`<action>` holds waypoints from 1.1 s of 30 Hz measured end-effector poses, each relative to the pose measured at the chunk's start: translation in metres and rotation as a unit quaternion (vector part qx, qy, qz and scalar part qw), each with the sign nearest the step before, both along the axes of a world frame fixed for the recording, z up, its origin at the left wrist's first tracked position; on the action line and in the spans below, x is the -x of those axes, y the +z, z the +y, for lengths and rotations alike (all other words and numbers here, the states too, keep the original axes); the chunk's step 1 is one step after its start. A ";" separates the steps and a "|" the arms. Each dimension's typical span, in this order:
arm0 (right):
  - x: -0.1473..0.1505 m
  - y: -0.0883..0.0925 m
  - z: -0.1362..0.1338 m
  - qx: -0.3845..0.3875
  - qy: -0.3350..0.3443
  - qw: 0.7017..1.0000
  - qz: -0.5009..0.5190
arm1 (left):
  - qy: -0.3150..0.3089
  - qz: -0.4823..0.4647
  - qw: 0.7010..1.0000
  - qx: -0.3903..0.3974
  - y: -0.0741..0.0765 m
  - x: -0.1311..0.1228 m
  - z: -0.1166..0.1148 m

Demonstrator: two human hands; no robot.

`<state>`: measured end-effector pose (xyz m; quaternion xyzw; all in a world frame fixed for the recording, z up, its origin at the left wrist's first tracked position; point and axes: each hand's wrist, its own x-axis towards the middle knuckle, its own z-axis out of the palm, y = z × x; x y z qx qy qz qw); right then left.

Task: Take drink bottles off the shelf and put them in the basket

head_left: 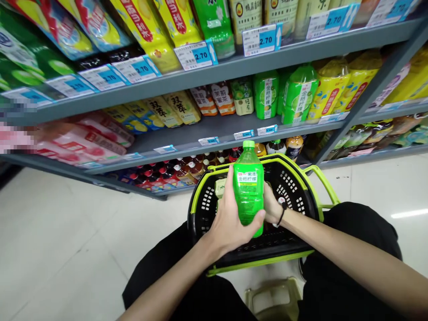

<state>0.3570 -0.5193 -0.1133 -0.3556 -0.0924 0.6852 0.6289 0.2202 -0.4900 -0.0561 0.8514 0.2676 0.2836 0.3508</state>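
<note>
My left hand (229,218) is wrapped round a green plastic drink bottle (249,191), its thumb lying across the front near the base. The bottle is tilted, with its green cap away from me and its label facing me. From the other side my right hand (272,205), with a dark band at the wrist, holds the same bottle; its fingers are mostly hidden behind it. Below both hands stands a black shopping basket with a lime-green rim (261,261). A pale carton-like pack (220,188) shows inside the basket, to the left of the bottle.
Ahead are grey shelves (214,127) of bottled drinks with price tags. Matching green bottles (300,96) stand on the middle shelf. Dark-capped bottles (180,171) fill the lowest level. A small stool (294,294) is between my legs. The basket's green handle (329,187) juts right.
</note>
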 end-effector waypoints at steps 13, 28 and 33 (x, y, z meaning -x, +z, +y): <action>-0.014 0.006 -0.001 -0.065 0.097 0.990 -0.078 | 0.127 -0.166 0.938 0.278 0.006 0.005 0.027; 0.002 0.002 -0.017 0.027 0.159 0.986 0.041 | -0.056 -0.220 0.909 0.350 -0.002 0.014 0.044; 0.008 0.009 -0.013 0.019 -0.001 0.999 -0.032 | -0.028 -0.222 0.929 0.296 -0.003 0.006 0.044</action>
